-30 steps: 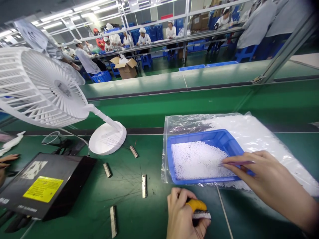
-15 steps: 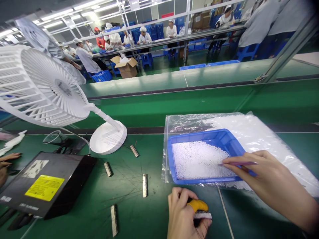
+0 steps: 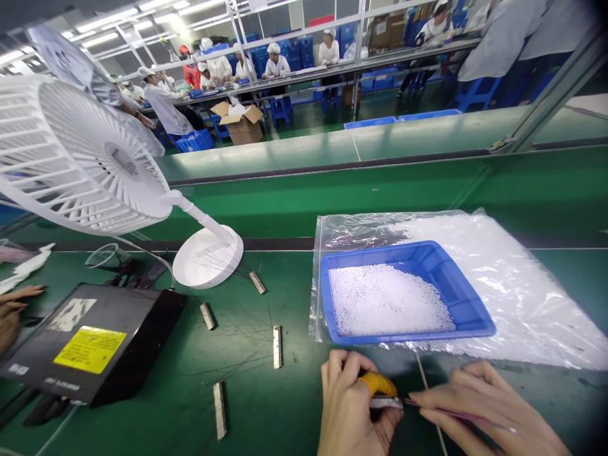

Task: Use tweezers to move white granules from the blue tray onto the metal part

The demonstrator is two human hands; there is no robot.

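Observation:
Low in the head view, my left hand [image 3: 354, 402] is closed around a small strip with a row of dark pins [image 3: 386, 401], a yellow piece [image 3: 379, 384] covering its upper side. My right hand [image 3: 484, 405] pinches slim pinkish tweezers [image 3: 468, 416], whose tip meets the right end of the strip. Just beyond both hands stands a blue tray [image 3: 408, 339] partly filled with tiny white beads [image 3: 380, 301]. The tray rests on a clear zip bag [image 3: 517, 285] full of similar white material.
Several pale strips, one being a nearby strip [image 3: 277, 347], lie on the green table left of my hands. A black box [image 3: 95, 345] with a yellow label and a white fan [image 3: 209, 256] stand further left. Another person's hand [image 3: 14, 310] shows at the left edge.
My right hand has moved from over the bead tray down and toward me, bringing the tweezers to the strip. My left hand keeps its hold in nearly the same place.

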